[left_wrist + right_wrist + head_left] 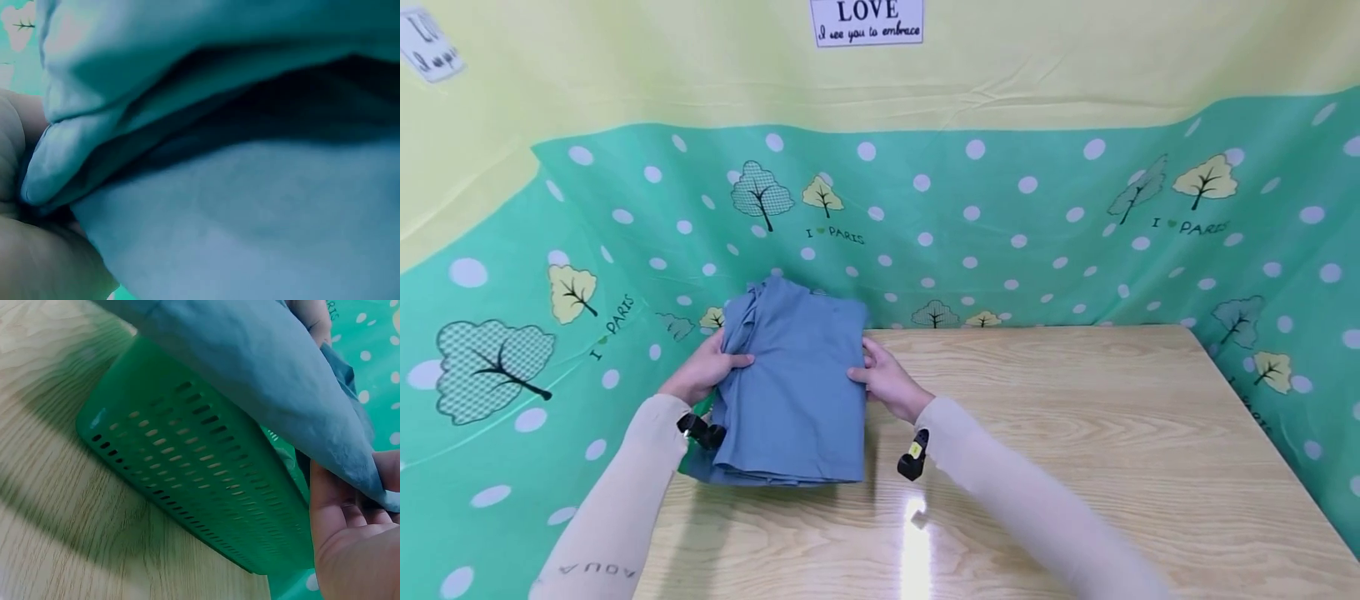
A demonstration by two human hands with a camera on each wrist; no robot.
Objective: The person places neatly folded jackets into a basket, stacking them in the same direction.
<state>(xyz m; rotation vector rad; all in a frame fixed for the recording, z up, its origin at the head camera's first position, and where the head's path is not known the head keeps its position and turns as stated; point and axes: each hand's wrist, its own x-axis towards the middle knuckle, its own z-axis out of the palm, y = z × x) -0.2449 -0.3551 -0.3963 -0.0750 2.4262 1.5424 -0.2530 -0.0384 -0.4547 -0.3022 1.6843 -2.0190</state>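
A folded blue-grey garment [797,383] spans both hands at the left of the head view. Its left side is bunched in loose folds, and my left hand [706,367] grips that edge with the thumb on top. On the opposite edge, my right hand [887,379] pinches the cloth between thumb and fingers. Below the garment stands a green slotted plastic basket [150,381], clearest in the right wrist view; the cloth hides nearly all of it from the head. Layered folds of the garment [250,219] fill the left wrist view.
The basket stands on a light wood-grain table [1075,433] that extends to the right. A green and yellow printed curtain [970,225] hangs behind and along both sides, close to my left arm.
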